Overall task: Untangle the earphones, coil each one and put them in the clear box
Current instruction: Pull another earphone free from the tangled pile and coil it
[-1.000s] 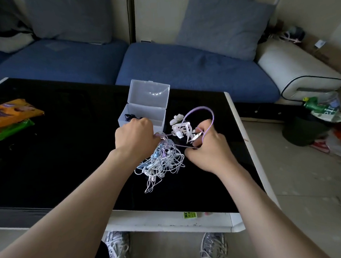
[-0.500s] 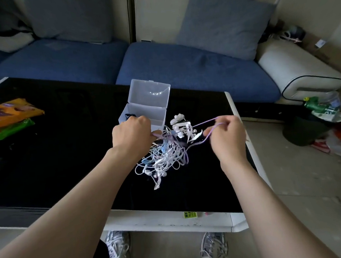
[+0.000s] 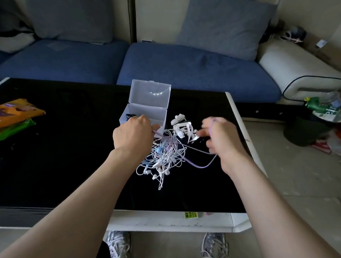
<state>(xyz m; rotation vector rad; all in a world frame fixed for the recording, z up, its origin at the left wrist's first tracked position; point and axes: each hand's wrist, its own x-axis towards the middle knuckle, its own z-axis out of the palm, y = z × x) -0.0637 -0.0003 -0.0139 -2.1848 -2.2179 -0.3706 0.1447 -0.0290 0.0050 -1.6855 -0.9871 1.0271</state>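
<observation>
1. Two sneakers (image 3: 118,249) are showing below the near edge of the black surface (image 3: 68,165).
2. The tangle of earphones (image 3: 163,157) is lying on the surface between the hands, nearer the left one. A purple cable (image 3: 199,164) is sagging out of it toward the right wrist.
3. The left hand (image 3: 133,135) is sitting at the tangle's far left edge, its curled fingers pinching one end of the purple cable.
4. The right hand (image 3: 223,139), blurred, is keeping to the right of the tangle, its curled fingers gripping a loop of the same cable.
5. White clips (image 3: 182,128) are lying between the hands, just beyond the tangle.
6. The clear box (image 3: 156,114) is standing open just behind the left hand, with something dark lying inside.
7. Snack packets (image 3: 9,116) are lying far left, and a blue sofa (image 3: 192,67) is stretching along behind the surface.
</observation>
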